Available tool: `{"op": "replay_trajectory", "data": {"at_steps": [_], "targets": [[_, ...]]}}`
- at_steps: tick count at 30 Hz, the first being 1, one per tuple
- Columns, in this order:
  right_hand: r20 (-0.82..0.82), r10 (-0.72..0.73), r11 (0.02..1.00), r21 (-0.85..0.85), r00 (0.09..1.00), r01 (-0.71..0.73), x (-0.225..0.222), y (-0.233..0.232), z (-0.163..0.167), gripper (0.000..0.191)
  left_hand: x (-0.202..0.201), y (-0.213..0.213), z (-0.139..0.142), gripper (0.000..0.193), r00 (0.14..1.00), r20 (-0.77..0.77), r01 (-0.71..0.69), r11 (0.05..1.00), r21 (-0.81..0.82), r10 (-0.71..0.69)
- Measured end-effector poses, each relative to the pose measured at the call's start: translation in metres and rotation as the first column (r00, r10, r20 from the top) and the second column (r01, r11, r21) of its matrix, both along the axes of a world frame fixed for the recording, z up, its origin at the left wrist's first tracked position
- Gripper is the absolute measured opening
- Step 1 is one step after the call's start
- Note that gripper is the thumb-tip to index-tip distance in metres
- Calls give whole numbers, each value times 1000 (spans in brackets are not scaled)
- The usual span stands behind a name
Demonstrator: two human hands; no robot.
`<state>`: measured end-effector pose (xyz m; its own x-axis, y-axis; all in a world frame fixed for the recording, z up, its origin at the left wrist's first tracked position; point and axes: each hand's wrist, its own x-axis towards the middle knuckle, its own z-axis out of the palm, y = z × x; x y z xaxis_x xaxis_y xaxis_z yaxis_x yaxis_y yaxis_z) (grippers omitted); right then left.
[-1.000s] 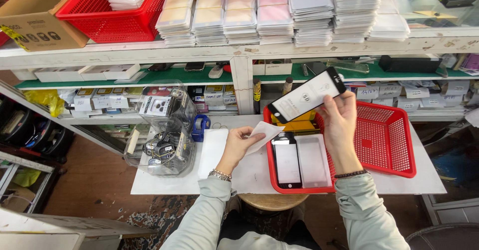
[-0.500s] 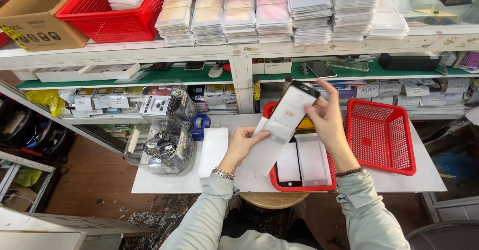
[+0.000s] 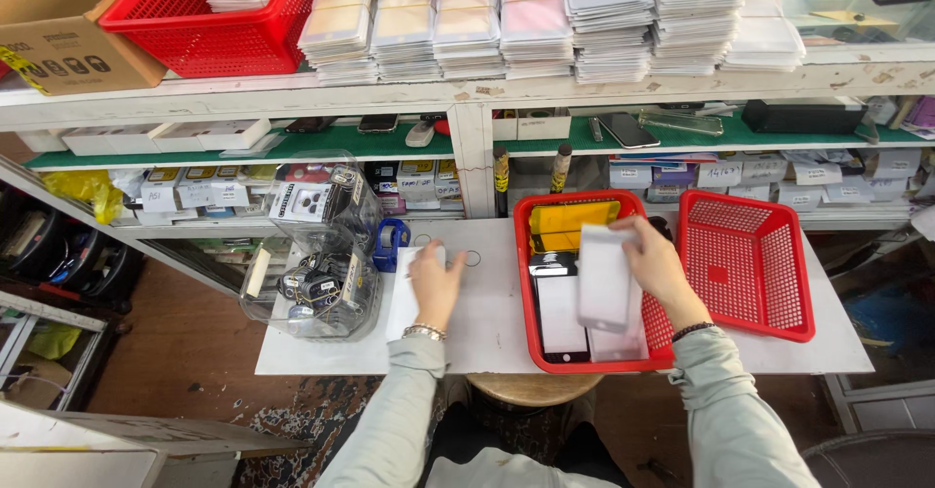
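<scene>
White sleeve is pinched in the right hand, held over the left red tray, which carries flat screen panels. The left hand lies flat on a white sheet on the table, fingers spread, grasping nothing. The step in hand appears to be sleeving or sorting a panel. The next move likely calls for a level, controlled lowering into the tray. A second tray sits right.
</scene>
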<state>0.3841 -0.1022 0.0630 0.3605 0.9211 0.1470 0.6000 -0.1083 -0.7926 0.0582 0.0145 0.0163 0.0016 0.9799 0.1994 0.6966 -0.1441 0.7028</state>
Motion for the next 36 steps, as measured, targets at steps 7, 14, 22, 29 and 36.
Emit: {"op": "replay_trajectory", "data": {"at_steps": [7,14,22,29,36], "targets": [[602,114,973,-230,790,34,-55,-3,-52,68,-58,-12,-21,90,943,-296,-198,972,-125,154],[625,123,968,-245,771,44,-92,1,-46,106,-57,-21,-15,75,949,-240,-218,976,-27,205],[204,-20,1000,-8,979,22,-54,38,-43,48,-72,-3,-2,24,981,-134,-145,989,-24,141],[-283,-36,982,168,958,87,-43,38,7,32,-71,11,-2,26,995,-47,-70,974,215,82],[-713,173,959,280,679,49,-60,32,73,22,3,-2,25,34,440,891,517,843,-149,-112]]}}
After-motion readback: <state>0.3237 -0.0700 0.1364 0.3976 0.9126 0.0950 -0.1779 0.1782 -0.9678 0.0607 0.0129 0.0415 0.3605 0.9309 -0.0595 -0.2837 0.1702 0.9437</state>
